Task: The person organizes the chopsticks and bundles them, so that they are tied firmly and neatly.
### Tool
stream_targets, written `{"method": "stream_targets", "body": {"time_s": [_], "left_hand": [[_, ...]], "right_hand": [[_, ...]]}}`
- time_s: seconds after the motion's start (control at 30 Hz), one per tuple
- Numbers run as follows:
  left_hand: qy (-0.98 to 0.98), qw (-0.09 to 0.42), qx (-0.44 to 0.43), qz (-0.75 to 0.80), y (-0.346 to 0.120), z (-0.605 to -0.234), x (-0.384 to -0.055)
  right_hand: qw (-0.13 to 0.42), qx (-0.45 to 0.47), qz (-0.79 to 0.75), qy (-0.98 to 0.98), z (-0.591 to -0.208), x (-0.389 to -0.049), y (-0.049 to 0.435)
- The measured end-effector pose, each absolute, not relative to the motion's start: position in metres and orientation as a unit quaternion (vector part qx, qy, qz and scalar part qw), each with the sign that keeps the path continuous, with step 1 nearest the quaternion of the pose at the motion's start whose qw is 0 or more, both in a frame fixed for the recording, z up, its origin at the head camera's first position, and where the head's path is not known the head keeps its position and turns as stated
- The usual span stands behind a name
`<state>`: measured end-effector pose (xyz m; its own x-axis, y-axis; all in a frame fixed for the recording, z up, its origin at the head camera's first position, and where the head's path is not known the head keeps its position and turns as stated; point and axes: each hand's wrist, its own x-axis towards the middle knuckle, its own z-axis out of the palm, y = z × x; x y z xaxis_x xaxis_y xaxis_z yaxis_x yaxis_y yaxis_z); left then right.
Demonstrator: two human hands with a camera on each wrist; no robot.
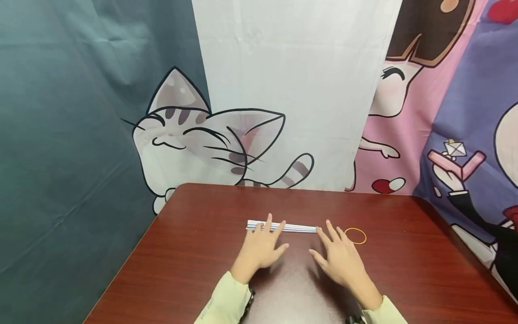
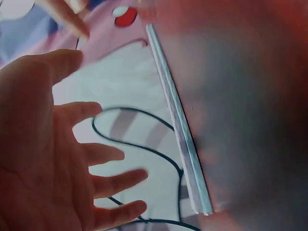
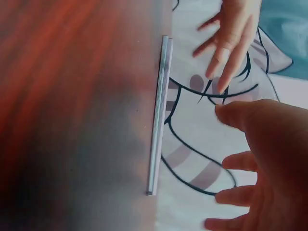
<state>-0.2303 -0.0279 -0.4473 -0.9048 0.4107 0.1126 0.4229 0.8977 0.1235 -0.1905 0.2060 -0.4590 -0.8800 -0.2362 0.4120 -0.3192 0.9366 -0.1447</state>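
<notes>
Several thin, pale straw-like sticks lie side by side across the table, their exact kind unclear. My left hand, fingers spread, hovers over their left part in the head view. Spread likewise, my right hand is by their right end. In the left wrist view the sticks stand apart from the left hand, whose palm holds nothing. The right wrist view shows a gap between the sticks and the right hand. A yellow rubber band lies just beyond the right hand.
The reddish-brown table has rounded far corners. Behind its far edge hangs a cloth backdrop printed with a cartoon cat and other figures. Pale sleeves cover both forearms.
</notes>
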Motion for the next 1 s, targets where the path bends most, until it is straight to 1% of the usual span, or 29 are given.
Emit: {"method": "stream_targets", "body": {"time_s": [0.13,0.23,0.37,0.5,0.57,0.73,1.0], "left_hand": [[-0.969,0.047,-0.192,-0.150,-0.042,-0.449,-0.253],[-0.964,0.045,-0.166,-0.201,-0.055,-0.453,-0.269],[-0.958,0.032,-0.124,-0.255,-0.073,-0.460,-0.285],[-0.946,0.004,-0.099,-0.308,-0.084,-0.468,-0.296],[-0.935,-0.005,-0.100,-0.340,-0.087,-0.471,-0.299],[-0.914,0.003,-0.120,-0.388,-0.088,-0.475,-0.303],[-0.927,0.018,-0.133,-0.349,-0.090,-0.478,-0.307]], "right_hand": [[0.160,0.128,0.215,-0.955,-0.461,-0.206,0.210],[0.147,0.108,0.282,-0.942,-0.465,-0.219,0.214],[0.130,0.057,0.349,-0.926,-0.471,-0.235,0.220],[0.099,0.013,0.400,-0.911,-0.480,-0.248,0.227],[0.090,-0.001,0.416,-0.905,-0.484,-0.252,0.230],[0.087,-0.017,0.429,-0.899,-0.490,-0.260,0.233],[0.087,-0.020,0.448,-0.890,-0.496,-0.270,0.235]]}}
